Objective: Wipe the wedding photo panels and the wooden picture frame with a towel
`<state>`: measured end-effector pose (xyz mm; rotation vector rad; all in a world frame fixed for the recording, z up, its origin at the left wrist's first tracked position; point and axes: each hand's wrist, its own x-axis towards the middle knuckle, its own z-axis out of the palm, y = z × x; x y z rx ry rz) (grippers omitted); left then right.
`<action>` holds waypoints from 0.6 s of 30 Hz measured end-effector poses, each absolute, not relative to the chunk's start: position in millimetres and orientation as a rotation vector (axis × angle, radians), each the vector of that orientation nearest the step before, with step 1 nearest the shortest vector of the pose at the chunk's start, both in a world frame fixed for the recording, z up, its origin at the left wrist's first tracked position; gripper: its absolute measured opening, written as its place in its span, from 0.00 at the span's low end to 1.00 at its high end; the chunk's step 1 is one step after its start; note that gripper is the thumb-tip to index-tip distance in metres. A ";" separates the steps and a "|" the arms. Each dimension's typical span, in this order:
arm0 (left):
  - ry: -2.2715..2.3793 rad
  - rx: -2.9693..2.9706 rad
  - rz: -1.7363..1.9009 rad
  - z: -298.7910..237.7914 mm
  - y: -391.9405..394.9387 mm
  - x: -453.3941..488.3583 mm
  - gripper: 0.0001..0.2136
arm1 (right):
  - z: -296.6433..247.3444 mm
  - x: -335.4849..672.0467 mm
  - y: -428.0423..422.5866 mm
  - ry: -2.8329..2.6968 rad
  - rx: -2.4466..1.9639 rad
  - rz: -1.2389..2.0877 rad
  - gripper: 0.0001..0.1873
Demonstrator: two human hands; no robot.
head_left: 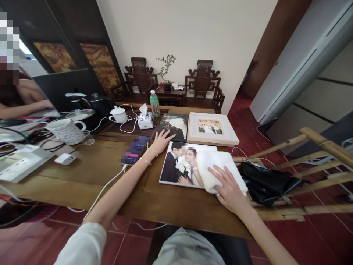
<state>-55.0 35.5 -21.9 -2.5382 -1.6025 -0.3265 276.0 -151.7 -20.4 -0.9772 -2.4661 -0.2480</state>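
In the head view, my left hand (160,142) lies with fingers spread at the near edge of a dark photo panel (168,127) showing a white dress. My right hand (227,186) rests, fingers apart, on top of a fluffy white cloth (220,165). That cloth covers the right part of a white-edged wedding photo panel (176,165), which lies flat on the wooden table (154,198). Behind the cloth is a pale wooden picture frame (234,138) around a smaller wedding photo. A phone (136,151) with a lit screen lies left of my left wrist.
A tissue box (145,120), a green-labelled bottle (154,105), a lidded white cup (119,114) and a patterned mug (67,130) stand farther back. A power strip (20,165) and cables lie left. Someone's arm (24,108) shows beyond. A black bag (270,184) sits on a bamboo chair (325,138).
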 end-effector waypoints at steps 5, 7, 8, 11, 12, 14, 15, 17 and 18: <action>-1.629 -2.541 -0.340 -36.2 50.6 -51.0 0.26 | -20.5 276.0 -151.4 -2.468 -0.976 -0.246 0.11; -1.633 -2.555 -0.352 -37.7 55.6 -51.6 0.25 | -20.3 275.8 -151.9 -2.472 -0.986 -0.245 0.12; -1.635 -2.564 -0.358 -37.6 58.3 -52.6 0.24 | -20.4 275.8 -152.0 -2.471 -0.991 -0.246 0.12; -1.652 -2.618 -0.378 -33.3 65.8 -56.7 0.24 | -21.2 275.5 -152.0 -2.470 -1.003 -0.248 0.12; -1.667 -2.645 -0.392 -29.8 67.2 -56.9 0.24 | -21.5 275.4 -152.0 -2.470 -1.004 -0.249 0.12; -1.710 -2.699 -0.470 -19.5 67.3 -52.6 0.24 | -21.8 275.0 -152.1 -2.474 -1.006 -0.248 0.12; -1.702 -2.710 -0.572 -12.7 65.8 -46.9 0.24 | -21.8 274.8 -152.2 -2.476 -1.008 -0.247 0.11; -1.502 -2.731 -0.846 2.3 60.3 -27.5 0.22 | -21.7 274.6 -152.7 -2.479 -1.012 -0.248 0.11; -1.366 -2.732 -0.945 9.8 56.9 -14.1 0.22 | -21.6 274.5 -153.0 -2.479 -1.014 -0.249 0.10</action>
